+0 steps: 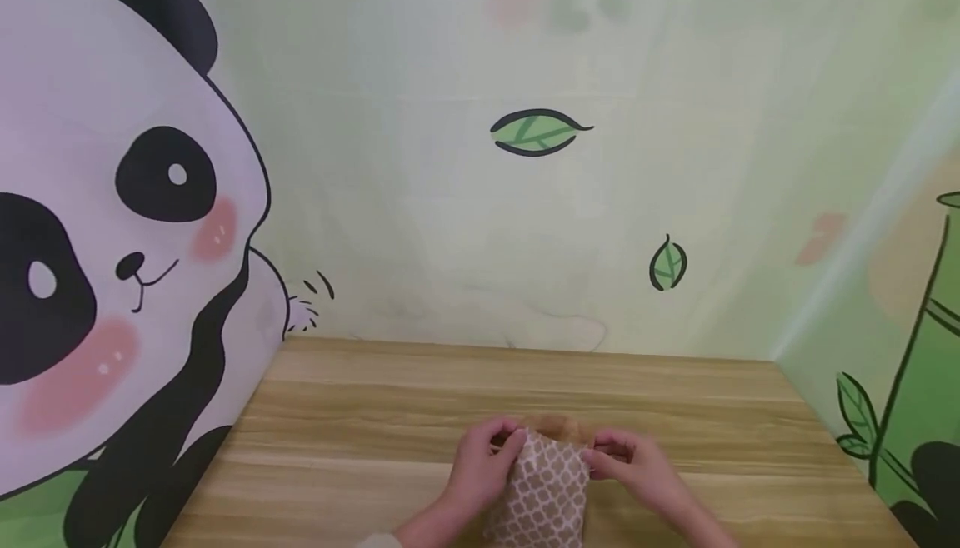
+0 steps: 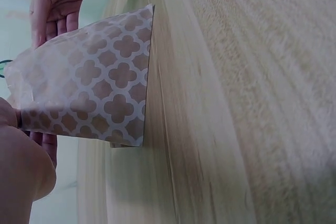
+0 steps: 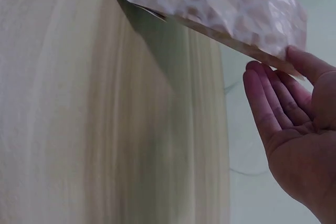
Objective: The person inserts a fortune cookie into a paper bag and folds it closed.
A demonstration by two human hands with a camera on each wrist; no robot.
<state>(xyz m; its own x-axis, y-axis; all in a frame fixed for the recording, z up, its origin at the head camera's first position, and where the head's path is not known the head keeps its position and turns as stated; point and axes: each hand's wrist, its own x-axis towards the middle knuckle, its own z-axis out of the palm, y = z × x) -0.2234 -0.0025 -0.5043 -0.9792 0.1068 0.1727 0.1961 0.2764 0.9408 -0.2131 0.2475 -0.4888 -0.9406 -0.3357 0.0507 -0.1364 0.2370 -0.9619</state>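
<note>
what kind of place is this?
Likely an indoor tabletop booth: a wood-grain table, a pale green backdrop behind it, and a large cartoon panda to the left.

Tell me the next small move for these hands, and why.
Probably ease the upper sides of the patterned bag gently apart: the left hand and right hand pinch it at opposite sides near the top. Something brown shows there, but whether it is contents or the bag's back is unclear, so parting them might show which.
</note>
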